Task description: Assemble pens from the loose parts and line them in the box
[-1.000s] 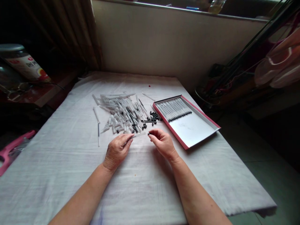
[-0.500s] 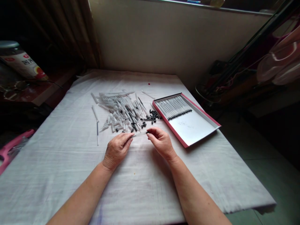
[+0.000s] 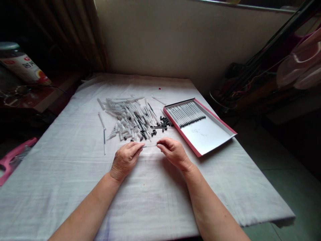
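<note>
Item held: 1 clear pen tube (image 3: pixel 149 145), pinched at each end between my left hand (image 3: pixel 124 160) and right hand (image 3: pixel 174 153); loose pen parts (image 3: pixel 131 118) beyond, red tray (image 3: pixel 213 134) right.

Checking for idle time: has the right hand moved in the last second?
Yes, slightly: the right hand has edged left and nearer the person, away from the black caps, onto the clear tube.

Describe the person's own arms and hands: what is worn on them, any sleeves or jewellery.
The left forearm and right forearm are bare to the picture's bottom edge; no sleeve shows. The left hand and right hand wear no gloves, and no ring, watch or bracelet shows.
</note>
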A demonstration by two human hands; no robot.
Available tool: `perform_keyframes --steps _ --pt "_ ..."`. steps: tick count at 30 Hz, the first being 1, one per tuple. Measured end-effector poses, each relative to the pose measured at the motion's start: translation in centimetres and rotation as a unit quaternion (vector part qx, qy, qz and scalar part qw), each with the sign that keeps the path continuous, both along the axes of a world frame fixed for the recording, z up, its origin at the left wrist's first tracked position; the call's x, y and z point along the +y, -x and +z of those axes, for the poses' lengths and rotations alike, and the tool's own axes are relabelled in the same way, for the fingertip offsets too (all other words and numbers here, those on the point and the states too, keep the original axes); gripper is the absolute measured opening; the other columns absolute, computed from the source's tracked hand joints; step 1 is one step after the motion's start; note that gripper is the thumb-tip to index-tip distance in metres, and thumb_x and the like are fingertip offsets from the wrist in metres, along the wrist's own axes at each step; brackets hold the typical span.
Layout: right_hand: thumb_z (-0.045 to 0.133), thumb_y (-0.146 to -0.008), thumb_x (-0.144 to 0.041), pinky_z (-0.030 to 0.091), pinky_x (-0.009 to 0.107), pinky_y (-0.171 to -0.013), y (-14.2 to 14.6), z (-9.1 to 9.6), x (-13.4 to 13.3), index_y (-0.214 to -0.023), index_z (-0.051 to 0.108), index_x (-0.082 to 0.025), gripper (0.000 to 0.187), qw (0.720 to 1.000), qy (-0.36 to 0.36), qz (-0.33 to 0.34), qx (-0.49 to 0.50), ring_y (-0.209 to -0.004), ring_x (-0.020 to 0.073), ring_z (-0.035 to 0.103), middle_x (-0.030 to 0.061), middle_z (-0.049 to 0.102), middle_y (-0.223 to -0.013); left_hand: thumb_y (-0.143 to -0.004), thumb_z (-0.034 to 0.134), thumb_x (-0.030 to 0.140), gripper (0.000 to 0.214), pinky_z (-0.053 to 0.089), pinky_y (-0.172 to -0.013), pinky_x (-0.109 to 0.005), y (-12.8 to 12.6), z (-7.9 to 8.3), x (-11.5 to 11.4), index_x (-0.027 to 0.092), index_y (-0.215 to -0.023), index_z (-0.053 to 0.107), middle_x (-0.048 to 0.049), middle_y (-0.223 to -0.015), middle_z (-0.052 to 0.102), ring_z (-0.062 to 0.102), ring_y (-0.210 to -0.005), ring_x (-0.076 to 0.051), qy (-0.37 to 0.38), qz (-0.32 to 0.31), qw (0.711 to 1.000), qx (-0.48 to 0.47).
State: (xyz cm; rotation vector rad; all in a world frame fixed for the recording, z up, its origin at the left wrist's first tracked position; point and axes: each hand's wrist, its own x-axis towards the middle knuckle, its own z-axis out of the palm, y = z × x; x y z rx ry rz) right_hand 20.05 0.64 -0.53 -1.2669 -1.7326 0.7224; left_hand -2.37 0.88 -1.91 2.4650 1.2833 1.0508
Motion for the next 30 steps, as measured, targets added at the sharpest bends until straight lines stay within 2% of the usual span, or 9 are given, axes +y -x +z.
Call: perform_keyframes --steps 4,11,16,21,25,27,30 --pt "0.06 -0.085 -0.027 0.052 0.027 -0.066 0.01 0.14 -0.06 -0.078 0.068 -0.021 0.013 1.0 0.012 0.0 -0.01 -0.068 0.0167 0.066 0.0032 0.071 -0.073 -0.093 0.052 0.025 0.024 0.054 -0.078 -0.028 0.0 0.06 -0.07 0.02 -0.108 0.07 -0.0066 -0.095 0.072 0.068 -0.086 -0.018 0.006 -0.013 1.0 0.007" --pt "0.063 -0.081 -0.025 0.054 0.031 -0.074 0.27 -0.37 -0.06 -0.084 0.071 -0.02 0.01 0.998 0.004 -0.008 0.058 -0.077 0.0188 0.068 0.0058 0.073 -0.084 -0.092 0.053 0.025 0.024 0.054 -0.079 -0.027 0.13 0.11 0.12 0.02 -0.107 0.07 -0.0059 -0.095 0.073 0.069 -0.086 -0.017 0.06 -0.025 0.998 -0.015" --pt "0.064 -0.08 -0.03 0.053 0.029 -0.064 0.25 -0.38 -0.14 -0.087 0.072 -0.021 0.013 0.996 0.044 -0.007 0.076 -0.069 0.0176 0.065 0.0058 0.073 -0.083 -0.093 0.052 0.027 0.024 0.054 -0.079 -0.028 0.41 0.13 0.35 0.02 -0.105 0.071 -0.0066 -0.095 0.073 0.069 -0.086 -0.018 0.087 -0.035 0.995 -0.025" --pt "0.058 -0.085 -0.039 0.048 0.025 -0.055 0.27 -0.36 -0.15 -0.073 0.067 -0.021 0.024 0.997 0.074 -0.012 0.037 -0.055 0.0142 0.059 0.0017 0.066 -0.063 -0.093 0.052 0.026 0.023 0.054 -0.08 -0.026 0.24 0.21 0.03 0.02 -0.105 0.071 -0.0061 -0.095 0.073 0.069 -0.087 -0.017 0.066 -0.037 0.996 -0.035" --pt "0.05 -0.09 -0.044 0.045 0.025 -0.057 0.14 -0.37 -0.13 -0.061 0.061 -0.021 0.039 0.998 0.059 -0.025 -0.009 -0.056 0.014 0.058 0.0021 0.064 -0.058 -0.093 0.052 0.026 0.023 0.054 -0.08 -0.027 -0.09 0.24 -0.29 0.021 -0.107 0.07 -0.0063 -0.097 0.073 0.069 -0.087 -0.017 0.039 -0.031 0.998 -0.025" --pt "0.049 -0.091 -0.043 0.046 0.025 -0.058 0.09 -0.38 -0.16 -0.067 0.064 -0.02 0.036 0.998 0.065 -0.019 0.001 -0.057 0.0139 0.059 0.0023 0.064 -0.061 -0.094 0.052 0.026 0.023 0.054 -0.08 -0.027 -0.19 0.23 -0.33 0.02 -0.107 0.07 -0.0063 -0.097 0.073 0.069 -0.087 -0.017 0.038 -0.03 0.999 -0.023" --pt "0.058 -0.086 -0.039 0.049 0.026 -0.061 0.09 -0.52 -0.24 -0.091 0.069 -0.019 0.024 0.995 0.084 0.008 0.047 -0.063 0.0147 0.061 0.0029 0.069 -0.074 -0.094 0.052 0.026 0.023 0.054 -0.079 -0.026 -0.24 0.2 -0.28 0.02 -0.107 0.07 -0.0061 -0.098 0.073 0.069 -0.088 -0.017 0.045 -0.027 0.998 -0.024"
